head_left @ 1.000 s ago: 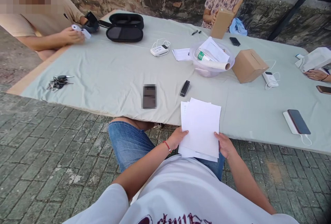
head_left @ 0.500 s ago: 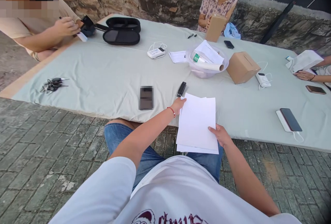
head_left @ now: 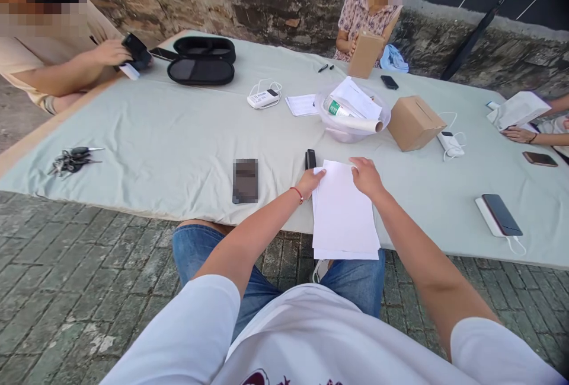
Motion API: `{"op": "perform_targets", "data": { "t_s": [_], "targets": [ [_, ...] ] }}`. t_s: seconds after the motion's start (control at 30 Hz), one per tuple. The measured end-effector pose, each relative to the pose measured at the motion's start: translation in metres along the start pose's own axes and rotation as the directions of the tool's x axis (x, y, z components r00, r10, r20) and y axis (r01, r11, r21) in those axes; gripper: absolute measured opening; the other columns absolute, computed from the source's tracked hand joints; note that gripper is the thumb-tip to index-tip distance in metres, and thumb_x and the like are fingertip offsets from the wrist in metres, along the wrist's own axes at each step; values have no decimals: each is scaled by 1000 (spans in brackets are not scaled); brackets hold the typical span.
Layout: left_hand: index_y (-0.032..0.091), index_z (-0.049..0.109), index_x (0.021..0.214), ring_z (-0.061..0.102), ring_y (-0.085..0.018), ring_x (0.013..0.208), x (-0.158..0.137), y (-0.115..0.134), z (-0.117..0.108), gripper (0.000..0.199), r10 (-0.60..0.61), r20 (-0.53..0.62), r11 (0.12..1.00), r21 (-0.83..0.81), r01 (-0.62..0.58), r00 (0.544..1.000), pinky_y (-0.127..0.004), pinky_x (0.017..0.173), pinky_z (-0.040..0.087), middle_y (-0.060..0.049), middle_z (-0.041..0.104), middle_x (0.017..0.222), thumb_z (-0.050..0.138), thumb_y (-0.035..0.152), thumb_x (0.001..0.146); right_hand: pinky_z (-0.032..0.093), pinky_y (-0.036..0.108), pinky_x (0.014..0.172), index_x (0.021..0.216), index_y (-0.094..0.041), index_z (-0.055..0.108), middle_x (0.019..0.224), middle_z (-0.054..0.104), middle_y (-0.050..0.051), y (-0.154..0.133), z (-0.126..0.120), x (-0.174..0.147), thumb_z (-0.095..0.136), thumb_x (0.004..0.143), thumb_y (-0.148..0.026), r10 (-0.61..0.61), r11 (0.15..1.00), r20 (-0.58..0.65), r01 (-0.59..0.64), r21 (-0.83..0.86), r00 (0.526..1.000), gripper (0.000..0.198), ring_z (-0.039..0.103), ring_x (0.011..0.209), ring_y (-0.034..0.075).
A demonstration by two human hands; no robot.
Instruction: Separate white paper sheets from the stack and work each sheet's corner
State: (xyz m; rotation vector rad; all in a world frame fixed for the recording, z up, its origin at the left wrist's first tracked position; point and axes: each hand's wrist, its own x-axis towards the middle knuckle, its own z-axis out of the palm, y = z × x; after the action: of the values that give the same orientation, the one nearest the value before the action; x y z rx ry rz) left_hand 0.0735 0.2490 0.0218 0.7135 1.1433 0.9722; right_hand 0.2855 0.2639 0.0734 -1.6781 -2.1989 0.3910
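Note:
A small stack of white paper sheets (head_left: 344, 213) lies at the table's front edge, its lower end jutting out over my lap. The sheets are slightly out of line at the left side and bottom. My left hand (head_left: 311, 182) pinches the upper left edge, thumb on top. At the upper right corner is my right hand (head_left: 368, 178), thumb on the paper and fingers curled about the corner; its other fingers are partly hidden. Just beyond my left hand lies a black stapler (head_left: 310, 158), partly covered by the paper.
Left of the stapler is a dark wallet-like item (head_left: 245, 181), blurred out. Keys (head_left: 73, 161), a black case (head_left: 202, 61), a plastic bowl (head_left: 351, 134) with papers and a bottle, a cardboard box (head_left: 415, 124) and a phone on a power bank (head_left: 500, 216) share the table. Several people sit around.
My right hand has moved from the lower right edge of the sheets up to their top right corner. My left hand keeps its pinch. The person at left has brought a hand onto a black device.

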Motion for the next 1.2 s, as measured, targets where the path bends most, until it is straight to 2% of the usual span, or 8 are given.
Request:
{"op": "perform_targets", "data": {
  "t_s": [0.1,0.2,0.47,0.63,0.8,0.9,1.07,1.2],
  "targets": [
    [13,66,91,70,-26,88,3,-6,5,42,-10,86,999,-35,13,996,-42,86,53,-15,74,95,73,52,78,42,42,103,122,-19,66,127,66,10,-20,15,38,43,96,-25,-93,996,222,90,27,971,36,54,121,27],
    [14,64,87,69,-25,87,5,-10,6,44,-36,50,999,-35,38,998,-38,82,52,-14,74,89,68,57,80,47,35,93,109,-22,72,108,74,6,-27,26,53,44,97,-28,-140,988,376,107,108,916,31,64,102,22],
    [12,65,88,66,-21,78,0,-15,4,46,27,57,999,24,-29,998,-37,76,53,-14,72,90,68,58,80,47,35,88,110,-24,72,103,74,5,-23,28,45,41,99,-26,-229,972,431,183,145,873,33,65,94,23],
    [12,66,91,68,-23,80,-7,-13,4,45,11,67,1000,-30,-9,998,-37,75,55,-15,73,92,71,55,78,46,38,94,124,-23,66,121,69,7,-23,27,42,39,97,-15,-240,970,383,232,69,892,39,57,115,26],
    [13,65,87,68,-24,80,-12,-10,2,43,-14,35,999,-42,15,999,-38,76,55,-14,74,90,74,54,77,46,40,95,115,-25,70,111,71,7,-28,30,39,38,97,-16,-296,953,391,296,62,871,38,56,114,27],
    [13,65,87,68,-24,80,-12,-11,1,45,8,59,998,-64,-5,998,-39,78,54,-14,74,89,74,55,76,44,42,98,116,-24,70,119,69,6,-30,31,41,39,97,-18,-339,940,358,327,94,870,37,54,118,27],
    [14,64,85,67,-22,80,-11,-16,-1,50,63,116,996,-65,-56,991,-35,76,52,-11,72,85,71,63,74,43,42,100,105,-24,74,112,72,5,-31,29,46,51,92,-24,-313,949,259,291,120,914,27,55,114,26],
    [16,63,80,67,-24,87,-9,-18,-5,54,42,77,996,-79,-36,996,-34,78,51,-10,72,84,61,70,79,42,43,100,101,-23,75,106,72,6,-31,26,47,54,91,-27,-275,956,178,248,159,945,24,54,110,26]
  ]
}}
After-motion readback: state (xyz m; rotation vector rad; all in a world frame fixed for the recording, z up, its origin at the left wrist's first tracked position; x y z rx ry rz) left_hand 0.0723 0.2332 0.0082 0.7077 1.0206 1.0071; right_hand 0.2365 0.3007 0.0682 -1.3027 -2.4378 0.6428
